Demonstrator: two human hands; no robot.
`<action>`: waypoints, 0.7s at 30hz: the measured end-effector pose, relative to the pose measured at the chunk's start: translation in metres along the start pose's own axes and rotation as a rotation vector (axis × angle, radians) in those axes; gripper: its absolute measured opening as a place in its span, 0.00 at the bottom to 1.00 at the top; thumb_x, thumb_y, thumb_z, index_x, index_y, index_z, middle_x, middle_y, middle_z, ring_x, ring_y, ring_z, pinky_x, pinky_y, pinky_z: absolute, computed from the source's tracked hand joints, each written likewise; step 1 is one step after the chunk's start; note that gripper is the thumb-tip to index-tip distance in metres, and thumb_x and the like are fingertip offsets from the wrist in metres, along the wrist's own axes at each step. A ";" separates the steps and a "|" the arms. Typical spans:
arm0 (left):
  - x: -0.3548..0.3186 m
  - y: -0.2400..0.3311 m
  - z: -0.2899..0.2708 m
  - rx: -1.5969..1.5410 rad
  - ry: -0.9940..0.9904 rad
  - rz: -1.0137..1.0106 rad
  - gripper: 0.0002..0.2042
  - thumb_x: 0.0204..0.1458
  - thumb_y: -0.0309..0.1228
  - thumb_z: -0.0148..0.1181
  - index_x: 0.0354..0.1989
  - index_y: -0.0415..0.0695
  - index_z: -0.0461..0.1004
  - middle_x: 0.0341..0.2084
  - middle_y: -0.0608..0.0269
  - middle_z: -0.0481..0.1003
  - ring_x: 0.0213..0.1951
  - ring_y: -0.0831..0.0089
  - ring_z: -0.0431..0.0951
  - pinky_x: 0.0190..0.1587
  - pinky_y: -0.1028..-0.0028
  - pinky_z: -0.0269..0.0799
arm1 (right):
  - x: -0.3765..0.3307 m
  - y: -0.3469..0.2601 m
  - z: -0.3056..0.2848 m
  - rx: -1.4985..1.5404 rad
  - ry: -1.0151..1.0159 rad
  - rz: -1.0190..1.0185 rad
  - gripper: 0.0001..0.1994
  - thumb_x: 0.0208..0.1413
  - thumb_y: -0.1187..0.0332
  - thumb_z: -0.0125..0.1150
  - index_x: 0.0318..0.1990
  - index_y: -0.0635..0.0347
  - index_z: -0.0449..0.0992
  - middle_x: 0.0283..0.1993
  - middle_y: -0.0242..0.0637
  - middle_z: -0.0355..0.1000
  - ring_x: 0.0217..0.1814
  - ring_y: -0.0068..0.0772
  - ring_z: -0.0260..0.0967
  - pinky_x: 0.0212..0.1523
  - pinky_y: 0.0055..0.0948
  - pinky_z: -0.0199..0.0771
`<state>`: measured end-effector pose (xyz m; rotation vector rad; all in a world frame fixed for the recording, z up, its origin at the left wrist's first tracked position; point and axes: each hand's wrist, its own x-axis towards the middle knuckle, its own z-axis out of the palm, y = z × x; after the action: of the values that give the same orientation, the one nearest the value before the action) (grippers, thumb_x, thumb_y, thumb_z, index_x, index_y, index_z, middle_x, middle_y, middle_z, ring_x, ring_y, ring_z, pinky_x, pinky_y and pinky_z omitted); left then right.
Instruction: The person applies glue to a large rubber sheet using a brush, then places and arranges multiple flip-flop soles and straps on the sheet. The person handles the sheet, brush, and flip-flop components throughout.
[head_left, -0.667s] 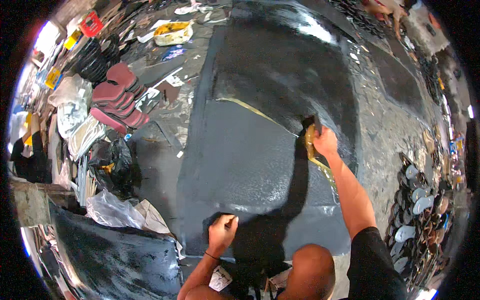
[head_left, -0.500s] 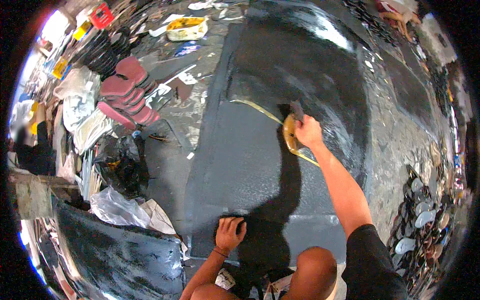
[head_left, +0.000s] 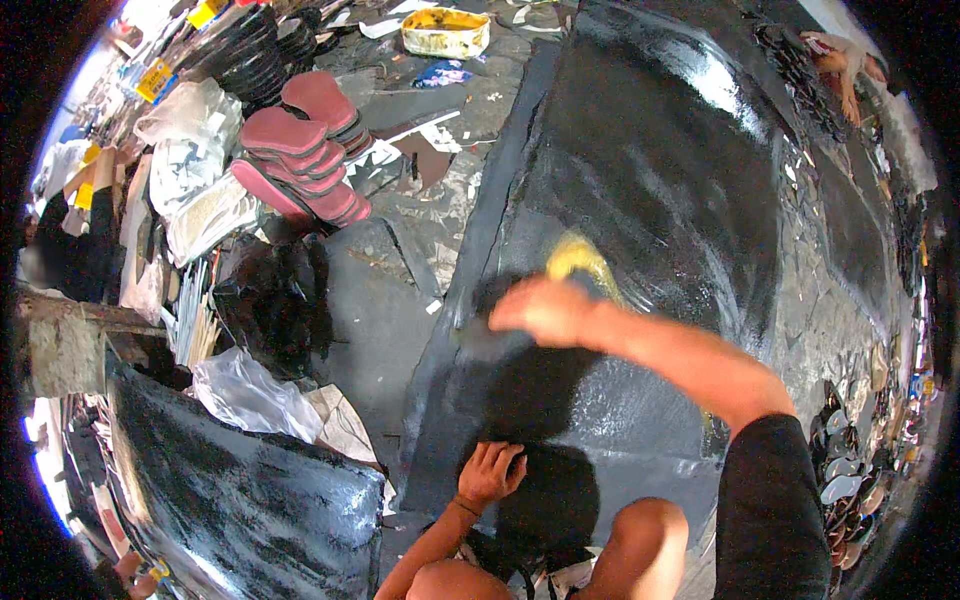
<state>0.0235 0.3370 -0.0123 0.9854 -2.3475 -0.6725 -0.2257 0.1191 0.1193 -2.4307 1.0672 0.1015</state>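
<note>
Two bare hands are over one big black sheet (head_left: 640, 170), which lies flat on the floor just in front of our knees, prob. b/c that keeps its whole width in reach. Our L hand (head_left: 493, 472) rests at its near left part, fingers side by side & loosely bent, thumb a bit apart, nothing seen in the grip; we'd guess it's there to steady the sheet or prop us up. Our R hand (head_left: 545, 308) is out over the left-middle w/ the forearm across the sheet. It's badly blurred, so we can't tell if the fingers are spread, pressed together or pinching smth; a grey smear (head_left: 485, 345) below the fingertips may be a tool, not sure.

Re looks: the sheet's far part is dark & streaky, w/ strong glare near the top; the near part is duller grey-black, pebbly where light hits, w/ a crosswise line near our end. A curved yellow streak (head_left: 585, 262) sits just beyond our R hand, wet-looking & thick.

The yellow-stained tub (head_left: 445, 48) stands off the sheet, far left, prob. to be out of the arm's way. Maroon sole-shaped pieces (head_left: 300, 150) are piled on the left, prob. stacked to save floor space.
</note>
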 end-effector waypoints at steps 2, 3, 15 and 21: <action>-0.001 0.000 0.002 0.001 0.012 -0.009 0.13 0.48 0.33 0.68 0.41 0.46 0.75 0.35 0.61 0.75 0.37 0.61 0.76 0.42 0.64 0.73 | -0.005 -0.004 -0.007 0.011 0.089 -0.110 0.23 0.39 0.78 0.61 0.46 0.46 0.79 0.48 0.31 0.77 0.56 0.37 0.71 0.59 0.40 0.68; -0.003 -0.001 0.003 0.001 0.001 -0.026 0.14 0.48 0.34 0.68 0.42 0.46 0.75 0.35 0.61 0.75 0.38 0.60 0.76 0.43 0.62 0.73 | -0.007 0.000 -0.004 -0.061 0.057 -0.005 0.22 0.39 0.77 0.62 0.46 0.46 0.79 0.48 0.30 0.77 0.56 0.36 0.70 0.59 0.42 0.66; -0.003 0.001 0.005 0.061 -0.009 -0.004 0.13 0.48 0.30 0.67 0.42 0.45 0.74 0.36 0.58 0.74 0.38 0.57 0.74 0.43 0.60 0.71 | -0.253 0.107 0.095 -0.315 -0.026 0.250 0.28 0.39 0.78 0.61 0.51 0.41 0.77 0.51 0.20 0.74 0.54 0.32 0.66 0.55 0.41 0.58; -0.003 0.002 0.007 0.098 -0.041 0.002 0.14 0.48 0.28 0.66 0.43 0.44 0.71 0.36 0.56 0.72 0.39 0.54 0.72 0.42 0.59 0.69 | -0.435 -0.016 0.174 0.022 -0.117 0.807 0.27 0.44 0.78 0.56 0.53 0.39 0.76 0.56 0.23 0.74 0.58 0.34 0.67 0.58 0.47 0.61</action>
<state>0.0201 0.3423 -0.0172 1.0207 -2.4369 -0.5869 -0.4946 0.5014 0.0824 -1.8025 1.8997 0.4779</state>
